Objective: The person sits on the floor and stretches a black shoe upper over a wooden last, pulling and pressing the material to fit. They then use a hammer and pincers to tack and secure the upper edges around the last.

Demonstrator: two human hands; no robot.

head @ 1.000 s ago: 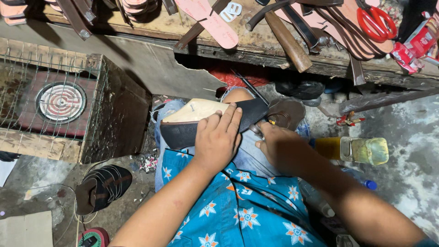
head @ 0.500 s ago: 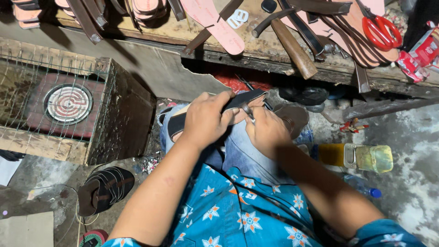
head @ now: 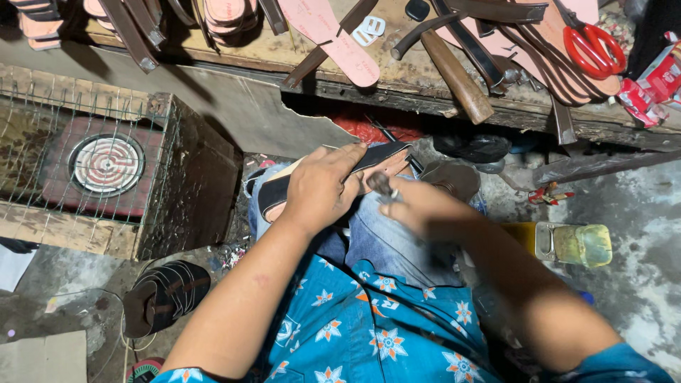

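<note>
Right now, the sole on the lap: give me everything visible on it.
The shoe sole is a flat piece, dark on top with a pale tan layer showing at its edges. It looks like rubber or leather, though I cannot tell which. It lies lengthwise across the person's jeans-clad lap. The left hand presses flat on its middle and hides much of it. The right hand, blurred, holds a small tool at its near edge.

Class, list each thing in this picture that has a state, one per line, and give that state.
Left hand: flat on the shoe sole, pressing it down.
Shoe sole: lying across the lap, partly covered.
Right hand: closed on a small tool, blurred.
Small tool: held, tip at the sole.
Red scissors: lying on the bench, shut.
Hammer: lying on the bench, unused.
Glue tin: lid open.
</note>
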